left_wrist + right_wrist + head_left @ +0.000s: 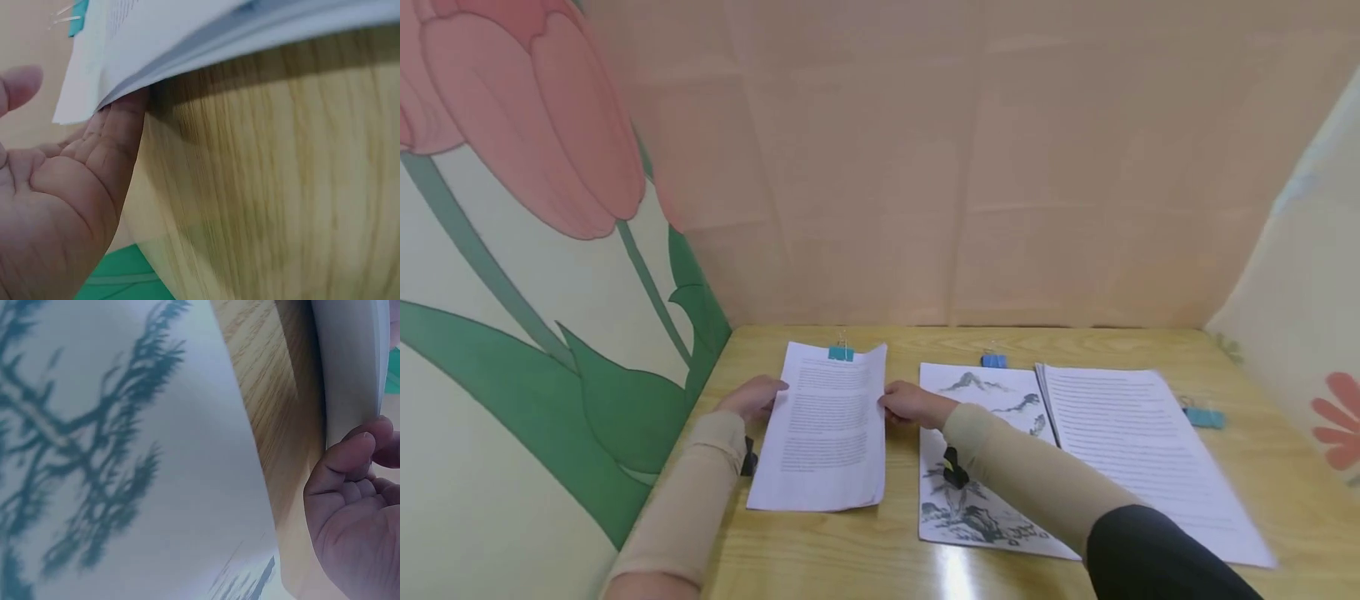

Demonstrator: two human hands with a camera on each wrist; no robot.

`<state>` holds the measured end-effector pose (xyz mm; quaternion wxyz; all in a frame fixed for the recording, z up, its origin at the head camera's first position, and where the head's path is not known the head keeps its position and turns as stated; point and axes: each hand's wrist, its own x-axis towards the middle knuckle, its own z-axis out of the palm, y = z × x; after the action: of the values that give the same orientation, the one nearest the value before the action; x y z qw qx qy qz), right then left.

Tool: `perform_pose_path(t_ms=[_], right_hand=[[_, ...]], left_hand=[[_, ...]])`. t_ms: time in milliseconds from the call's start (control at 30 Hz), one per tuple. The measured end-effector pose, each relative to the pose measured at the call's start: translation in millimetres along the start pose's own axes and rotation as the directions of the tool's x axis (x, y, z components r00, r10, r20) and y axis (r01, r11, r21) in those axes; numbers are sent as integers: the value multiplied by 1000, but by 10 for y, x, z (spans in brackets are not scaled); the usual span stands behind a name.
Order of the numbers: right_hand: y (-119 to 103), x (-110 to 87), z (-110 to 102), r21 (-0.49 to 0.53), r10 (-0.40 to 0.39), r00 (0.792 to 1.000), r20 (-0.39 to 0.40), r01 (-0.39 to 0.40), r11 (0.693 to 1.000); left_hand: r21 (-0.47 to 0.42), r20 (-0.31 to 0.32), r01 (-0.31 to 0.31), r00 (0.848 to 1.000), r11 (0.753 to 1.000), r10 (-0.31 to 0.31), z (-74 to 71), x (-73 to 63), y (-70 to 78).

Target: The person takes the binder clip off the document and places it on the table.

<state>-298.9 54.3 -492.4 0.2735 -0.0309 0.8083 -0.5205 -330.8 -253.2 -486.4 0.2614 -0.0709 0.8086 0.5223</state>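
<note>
A stack of printed sheets (831, 433), with a teal binder clip (841, 353) at its top edge, is between my two hands. My left hand (756, 397) is at the stack's left edge. In the left wrist view its fingers (119, 128) reach under the sheets, fairly straight, while the thumb stands apart from the paper. On the opposite edge, my right hand (917, 403) pinches the stack between thumb and finger, as the right wrist view shows. The fingertips of the left hand are hidden behind the paper. Some pages bow apart along the left side.
Right of the stack lies a sheet with an ink landscape (951, 521), a blue binder clip (994, 361) at its top; my right forearm crosses over it. Lined sheets (1120, 417) overlap beside it, with another teal clip (1204, 417) further right. Walls border the wooden table (820, 554).
</note>
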Motion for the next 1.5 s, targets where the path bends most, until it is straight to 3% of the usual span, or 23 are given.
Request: perform_pose_path(t_ms=[200, 467, 733, 1033, 1167, 1500], right_hand=[[49, -32, -39, 6, 21, 1000, -5, -21, 1000], [123, -137, -91, -4, 92, 995, -48, -93, 996], [189, -211, -147, -15, 116, 993, -18, -116, 993], [258, -299, -231, -13, 162, 987, -8, -162, 987], [311, -336, -249, -18, 157, 988, 3, -157, 987], [256, -337, -183, -110, 130, 990, 50, -124, 986]], left_hand=[[-14, -60, 13, 998, 1000, -13, 75, 77, 51], [18, -89, 29, 996, 999, -27, 160, 140, 118], [23, -129, 74, 989, 997, -70, 228, 312, 158], [-23, -138, -37, 990, 999, 34, 372, 348, 228], [12, -144, -70, 987, 997, 71, 420, 357, 245], [38, -206, -136, 968, 990, 141, 341, 345, 200]])
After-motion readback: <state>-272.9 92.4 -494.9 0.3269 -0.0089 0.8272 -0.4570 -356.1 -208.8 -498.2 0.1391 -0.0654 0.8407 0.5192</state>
